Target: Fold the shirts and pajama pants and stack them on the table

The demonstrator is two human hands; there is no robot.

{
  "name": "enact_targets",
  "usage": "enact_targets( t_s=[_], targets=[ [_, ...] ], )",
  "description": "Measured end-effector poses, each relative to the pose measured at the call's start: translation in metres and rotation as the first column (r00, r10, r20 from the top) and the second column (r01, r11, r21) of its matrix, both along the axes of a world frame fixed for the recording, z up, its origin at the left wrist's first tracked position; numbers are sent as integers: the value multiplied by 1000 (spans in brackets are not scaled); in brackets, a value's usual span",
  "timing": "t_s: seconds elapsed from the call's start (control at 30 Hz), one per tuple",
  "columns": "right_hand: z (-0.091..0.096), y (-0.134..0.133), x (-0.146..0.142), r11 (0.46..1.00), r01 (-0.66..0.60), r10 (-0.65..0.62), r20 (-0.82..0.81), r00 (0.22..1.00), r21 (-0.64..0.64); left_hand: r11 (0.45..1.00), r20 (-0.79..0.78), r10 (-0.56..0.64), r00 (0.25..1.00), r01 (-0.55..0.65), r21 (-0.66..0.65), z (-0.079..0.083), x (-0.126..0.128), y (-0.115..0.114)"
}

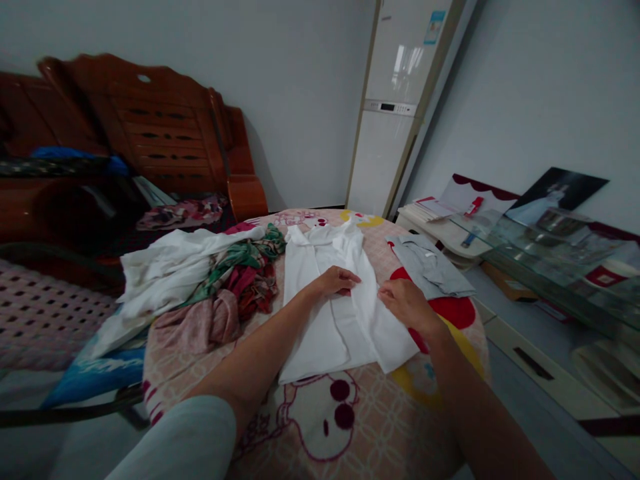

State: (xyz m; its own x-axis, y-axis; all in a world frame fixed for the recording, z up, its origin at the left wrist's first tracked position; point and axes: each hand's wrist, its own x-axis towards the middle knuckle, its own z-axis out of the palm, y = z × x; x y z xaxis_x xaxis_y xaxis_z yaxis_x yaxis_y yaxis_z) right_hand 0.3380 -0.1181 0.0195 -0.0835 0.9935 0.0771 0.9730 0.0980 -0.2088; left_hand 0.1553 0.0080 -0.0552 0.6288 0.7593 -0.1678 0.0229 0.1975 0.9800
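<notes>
A white shirt (315, 333) lies spread on the round table, its collar at the far end and its right side folded inward. My left hand (337, 280) is on the middle of the shirt, fingers curled and closed on the cloth of the folded part. Closed at the shirt's right edge, my right hand (406, 303) pinches the fabric there. The fingertips of both hands are partly hidden. To the right, just beyond my right hand, is a folded grey garment (433, 267).
A patterned cloth (395, 427) covers the table. Heaped clothes (170, 267) lie at the left. A wooden sofa (160, 133) stands behind them, and a tall white air conditioner (380, 147) at the back. A cabinet with a glass shelf (520, 267) flanks the table's right side.
</notes>
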Motion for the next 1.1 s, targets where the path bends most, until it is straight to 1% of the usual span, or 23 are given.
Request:
enact_targets(
  t_s=[0.07, 0.13, 0.2, 0.27, 0.37, 0.43, 0.5, 0.6, 0.67, 0.73, 0.8, 0.87, 0.93, 0.97, 1.0, 1.03, 1.1],
  targets=[
    [-14, 14, 4, 992, 122, -122, 5, 993, 22, 997, 47, 68, 997, -67, -32, 0, 0, 1],
    [-33, 24, 9, 975, 221, -221, -18, 975, 16, 988, 108, 140, 984, -131, -84, 1, -2, 2],
    [-51, 30, 14, 966, 255, -252, -85, 964, 30, 975, 163, 190, 968, -167, -145, 1, -3, 5],
    [-63, 32, 18, 967, 249, -238, -160, 958, 54, 967, 203, 203, 958, -163, -198, 2, -4, 9],
    [-70, 34, 22, 966, 252, -235, -205, 950, 61, 953, 212, 231, 950, -177, -244, 5, 0, 21],
    [-71, 35, 23, 962, 268, -252, -199, 947, 58, 942, 195, 275, 941, -223, -251, 8, 6, 32],
    [-72, 36, 23, 960, 275, -259, -195, 946, 58, 928, 172, 333, 927, -291, -232, 11, 15, 45],
    [-73, 37, 22, 960, 272, -254, -202, 946, 67, 912, 135, 397, 908, -375, -165, 15, 34, 63],
    [-73, 37, 21, 961, 266, -244, -214, 946, 81, 909, 48, 414, 909, -410, -69, 15, 45, 74],
    [-73, 37, 22, 956, 276, -249, -231, 941, 96, 892, -65, 452, 890, -449, 49, 13, 51, 82],
    [-73, 37, 24, 948, 304, -269, -272, 924, 97, 851, -132, 523, 842, -506, 141, 9, 49, 90],
    [-72, 38, 27, 944, 318, -273, -334, 902, 90, 797, -159, 596, 787, -555, 240, 3, 40, 95],
    [-72, 39, 29, 948, 309, -255, -387, 886, 81, 743, -189, 648, 738, -559, 369, -2, 28, 98],
    [-71, 39, 29, 950, 303, -249, -400, 882, 76, 726, -198, 658, 726, -543, 422, -3, 23, 99],
    [-71, 39, 29, 951, 301, -250, -403, 880, 69, 721, -201, 655, 728, -523, 455, -4, 19, 99],
    [-70, 39, 29, 951, 303, -256, -400, 880, 59, 731, -199, 637, 744, -502, 462, -4, 16, 98],
    [-69, 39, 28, 951, 306, -266, -389, 882, 42, 774, -161, 574, 803, -469, 424, -3, 16, 96]
  ],
)
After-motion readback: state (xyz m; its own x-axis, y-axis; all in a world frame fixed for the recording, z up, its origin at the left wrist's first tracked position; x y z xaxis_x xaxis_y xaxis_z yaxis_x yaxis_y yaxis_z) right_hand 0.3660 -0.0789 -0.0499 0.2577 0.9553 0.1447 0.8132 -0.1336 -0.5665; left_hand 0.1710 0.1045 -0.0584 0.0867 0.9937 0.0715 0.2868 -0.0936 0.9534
